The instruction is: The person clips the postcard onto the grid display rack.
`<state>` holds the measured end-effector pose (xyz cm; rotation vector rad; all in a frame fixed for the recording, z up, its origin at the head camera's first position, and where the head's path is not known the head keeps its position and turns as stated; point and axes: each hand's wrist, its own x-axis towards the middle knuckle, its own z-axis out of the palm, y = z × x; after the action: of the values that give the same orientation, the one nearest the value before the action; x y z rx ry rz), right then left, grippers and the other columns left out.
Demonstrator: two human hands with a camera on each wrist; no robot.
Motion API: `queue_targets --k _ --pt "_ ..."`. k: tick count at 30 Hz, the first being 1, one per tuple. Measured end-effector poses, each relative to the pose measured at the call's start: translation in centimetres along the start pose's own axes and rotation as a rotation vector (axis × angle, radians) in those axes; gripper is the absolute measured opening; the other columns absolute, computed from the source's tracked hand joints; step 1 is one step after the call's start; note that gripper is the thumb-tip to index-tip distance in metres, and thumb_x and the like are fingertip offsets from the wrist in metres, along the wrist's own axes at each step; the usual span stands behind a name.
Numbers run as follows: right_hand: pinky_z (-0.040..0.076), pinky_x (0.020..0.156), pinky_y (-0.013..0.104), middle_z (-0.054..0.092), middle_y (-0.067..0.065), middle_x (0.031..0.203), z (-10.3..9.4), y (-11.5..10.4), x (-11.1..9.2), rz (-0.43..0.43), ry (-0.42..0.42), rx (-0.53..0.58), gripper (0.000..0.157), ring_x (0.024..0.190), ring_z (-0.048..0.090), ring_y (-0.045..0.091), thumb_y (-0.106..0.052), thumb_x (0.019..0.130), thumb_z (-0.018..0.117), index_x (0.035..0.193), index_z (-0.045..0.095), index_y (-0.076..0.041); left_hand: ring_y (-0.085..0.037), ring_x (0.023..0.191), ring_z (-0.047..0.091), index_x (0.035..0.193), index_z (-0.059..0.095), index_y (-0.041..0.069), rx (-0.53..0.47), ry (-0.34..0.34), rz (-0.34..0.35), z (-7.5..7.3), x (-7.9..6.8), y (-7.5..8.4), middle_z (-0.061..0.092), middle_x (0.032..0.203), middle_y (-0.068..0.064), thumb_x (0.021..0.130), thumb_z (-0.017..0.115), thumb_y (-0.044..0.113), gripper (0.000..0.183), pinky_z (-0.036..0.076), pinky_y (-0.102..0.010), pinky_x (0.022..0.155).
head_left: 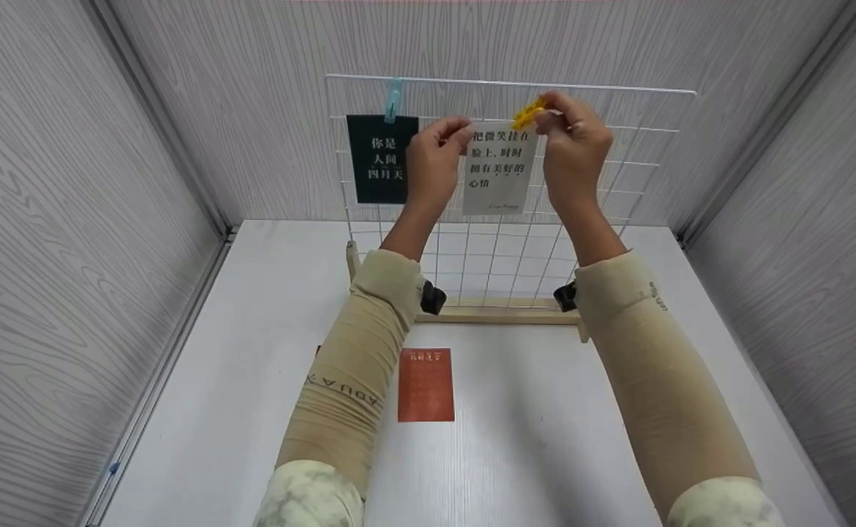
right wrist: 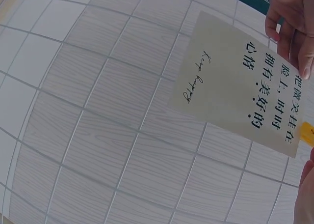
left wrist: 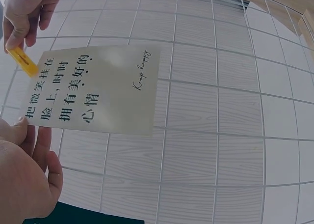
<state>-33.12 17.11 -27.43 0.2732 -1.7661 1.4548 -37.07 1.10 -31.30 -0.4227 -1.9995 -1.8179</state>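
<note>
A pale card point(head_left: 497, 172) with dark printed characters lies against the upper part of a white wire grid point(head_left: 512, 83). My left hand point(head_left: 434, 157) pinches its top left corner between thumb and fingers. At the card's top right, my right hand point(head_left: 576, 143) grips a yellow clip point(head_left: 529, 115), whose tip meets the card's top edge. The left wrist view shows the same clip point(left wrist: 23, 62) at the card's edge; whether it bites on the wire too, I cannot tell. Left of my left hand, a dark green card point(head_left: 377, 161) hangs from a light blue clip point(head_left: 394, 101).
On the white table point(head_left: 252, 410) lies a red card point(head_left: 426, 386), in front of the grid. The grid stands in a wooden base point(head_left: 501, 316). Grey wood-patterned panels point(head_left: 77, 219) rise at the back and on both sides.
</note>
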Motion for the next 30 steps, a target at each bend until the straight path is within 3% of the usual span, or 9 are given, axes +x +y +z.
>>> queue_targets --k 10,15,21,30 --pt "0.054 0.081 0.021 0.071 0.015 0.105 0.4 -0.7 0.0 -0.009 -0.001 -0.05 0.014 0.092 0.064 0.016 0.005 0.094 0.065 0.105 0.074 0.005 -0.011 0.089 0.065 0.117 0.07 0.01 0.049 0.042 -0.026 0.7 -0.2 0.5 0.071 0.104 -0.002 0.103 0.059 0.022 0.021 0.054 -0.023 0.078" --pt "0.053 0.082 0.021 0.071 0.015 0.106 0.6 0.2 0.5 0.013 -0.001 -0.06 0.015 0.093 0.064 0.015 0.004 0.094 0.066 0.106 0.075 0.002 -0.01 0.088 0.066 0.118 0.07 0.012 0.078 0.064 -0.045 0.9 -0.3 0.7 0.071 0.104 -0.001 0.103 0.058 0.023 0.022 0.054 -0.023 0.077" --pt "0.056 0.078 0.029 0.072 0.009 0.104 0.7 1.7 0.8 -0.04 -0.01 -0.06 0.015 0.088 0.063 0.011 -0.001 0.094 0.067 0.105 0.076 -0.002 -0.011 0.086 0.067 0.118 0.07 0.012 0.081 0.076 -0.029 1.3 -0.6 0.9 0.071 0.106 -0.002 0.104 0.057 0.023 0.022 0.055 -0.023 0.076" --pt "0.054 0.077 0.023 0.073 0.007 0.105 0.8 1.9 1.0 -0.059 -0.033 -0.101 0.014 0.09 0.064 0.009 -0.004 0.095 0.068 0.105 0.077 -0.005 -0.012 0.089 0.066 0.12 0.068 0.009 0.072 0.09 -0.005 1.4 -0.7 0.9 0.07 0.108 -0.003 0.104 0.056 0.02 0.022 0.054 -0.023 0.077"
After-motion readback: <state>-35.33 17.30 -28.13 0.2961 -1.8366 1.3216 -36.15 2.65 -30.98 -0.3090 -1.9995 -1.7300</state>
